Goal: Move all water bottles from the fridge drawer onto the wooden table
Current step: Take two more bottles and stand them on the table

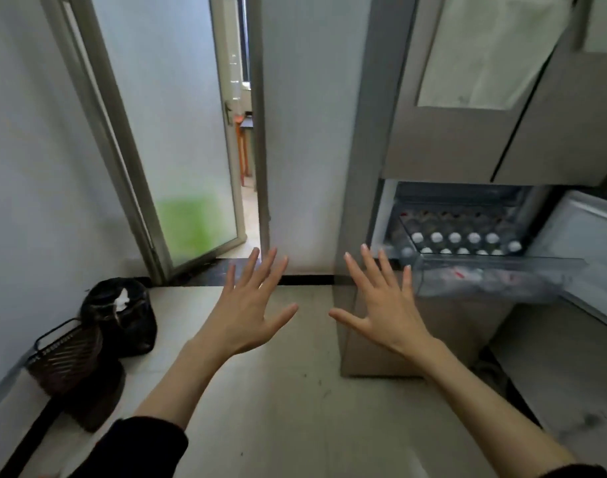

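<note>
The fridge (443,139) stands at the right with its clear lower drawer (495,270) pulled out. Several water bottles (455,238) with white caps stand upright inside the drawer in rows. My left hand (250,305) and my right hand (385,301) are held out in front of me over the floor, palms down, fingers spread, holding nothing. My right hand is just left of the drawer's front corner, not touching it. No wooden table top shows, only orange-brown wooden legs (243,150) through the doorway.
A frosted glass door (178,132) stands ajar at the left, with a narrow gap into another room. A black bin bag (123,312) and a dark wire basket (62,360) sit on the floor by the left wall. A white open fridge door (591,243) is at the far right.
</note>
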Tool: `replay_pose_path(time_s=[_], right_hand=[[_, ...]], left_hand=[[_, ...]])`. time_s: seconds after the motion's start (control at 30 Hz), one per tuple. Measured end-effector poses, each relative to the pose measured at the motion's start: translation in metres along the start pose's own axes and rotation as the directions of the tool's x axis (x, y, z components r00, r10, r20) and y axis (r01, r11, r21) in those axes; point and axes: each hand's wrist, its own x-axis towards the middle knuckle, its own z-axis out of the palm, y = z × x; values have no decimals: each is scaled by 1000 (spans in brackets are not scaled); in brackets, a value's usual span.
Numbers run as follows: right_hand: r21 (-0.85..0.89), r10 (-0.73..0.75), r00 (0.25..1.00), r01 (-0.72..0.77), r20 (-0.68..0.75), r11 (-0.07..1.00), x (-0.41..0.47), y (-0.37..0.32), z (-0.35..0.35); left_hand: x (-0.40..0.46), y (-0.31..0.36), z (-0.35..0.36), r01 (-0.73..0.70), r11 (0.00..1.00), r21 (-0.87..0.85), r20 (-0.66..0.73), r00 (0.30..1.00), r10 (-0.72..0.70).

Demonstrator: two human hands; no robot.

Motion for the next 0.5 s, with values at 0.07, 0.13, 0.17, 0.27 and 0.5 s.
replay_pose_path(time_s=[0.07, 0.13, 0.17, 0.27, 0.5], right_hand=[[-8, 90, 996, -90, 0, 996, 1, 45, -1], [-13, 168, 986, -167, 8, 986, 7, 88, 0], [-29, 199, 980, -199, 11, 980, 12, 108, 0], [-47, 285, 959, -284, 7, 958, 32, 166, 1], [54, 413, 910, -412, -16, 910, 69, 286, -4]], left_hand=[[38, 26, 23, -72, 996, -46, 27, 997, 73], [78, 48, 46, -118, 991, -70, 56, 991, 122], [99, 58, 58, -139, 988, -65, 68, 987, 143], [163, 86, 90, -186, 978, -95, 83, 977, 194], [294, 147, 139, -315, 918, -240, 130, 927, 352]])
